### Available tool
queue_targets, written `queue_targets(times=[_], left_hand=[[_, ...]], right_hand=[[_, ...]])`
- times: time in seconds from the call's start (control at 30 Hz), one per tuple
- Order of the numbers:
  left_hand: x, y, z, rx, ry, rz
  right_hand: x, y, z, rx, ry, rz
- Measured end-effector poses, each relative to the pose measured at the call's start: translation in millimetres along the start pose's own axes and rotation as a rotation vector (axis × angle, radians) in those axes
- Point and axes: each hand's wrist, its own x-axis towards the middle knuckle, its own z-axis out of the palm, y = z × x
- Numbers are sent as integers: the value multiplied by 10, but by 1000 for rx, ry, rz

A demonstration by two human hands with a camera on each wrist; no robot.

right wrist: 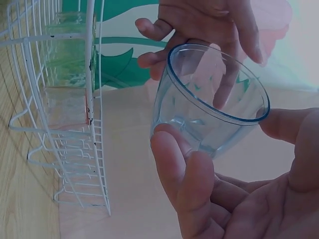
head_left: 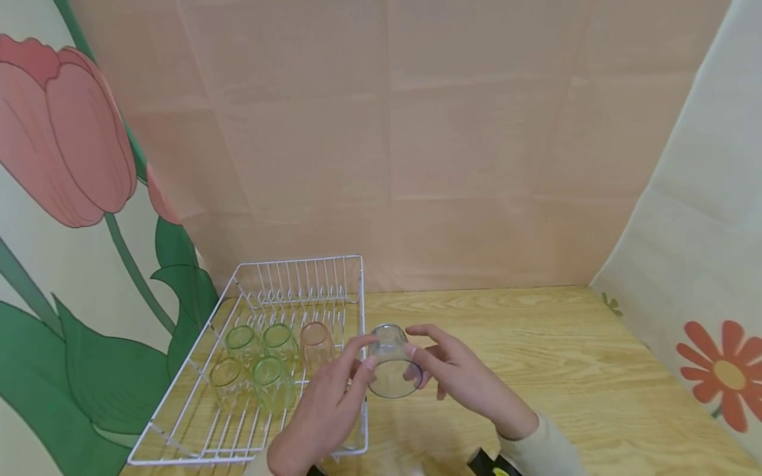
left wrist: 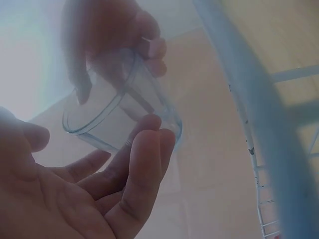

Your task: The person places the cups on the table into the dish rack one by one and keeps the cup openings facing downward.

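A clear, faintly bluish drinking glass (head_left: 389,378) is held up just right of the rack, tilted with its wide mouth toward me. My right hand (head_left: 467,377) grips it; the right wrist view shows the thumb at the rim of the glass (right wrist: 172,107) and fingertips at its base. On the other side, my left hand (head_left: 324,403) is spread close to the glass. In the left wrist view, that hand's thumb stands apart from the glass (left wrist: 99,117) while its loosely bent fingers lie beside it; whether they touch it I cannot tell.
A white wire dish rack (head_left: 364,423) stands at the left on the wooden table (head_left: 536,344). Inside are several tinted glasses: green glasses (head_left: 274,383), a yellow glass (head_left: 229,383) and a pink glass (head_left: 317,344). A beige backdrop (head_left: 417,165) rises behind the table.
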Motion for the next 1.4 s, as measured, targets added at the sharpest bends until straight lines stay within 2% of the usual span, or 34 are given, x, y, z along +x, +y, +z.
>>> queue_targets(times=[0.17, 0.47, 0.8, 1.07, 1.4], left_hand=[[-6, -4, -3, -11, 7, -22], [10, -8, -10, -10, -24, -52], [17, -29, 8, -33, -10, -30], [25, -24, 20, -62, -35, -26], [22, -27, 27, -64, -23, -16]], right_hand=[[-3, 0, 3, -3, -6, -12], [1, -2, -5, 2, -31, -13], [2, 1, 13, -21, -6, -21], [11, 20, 7, -7, -13, 14], [-3, -2, 12, -12, -12, -15]])
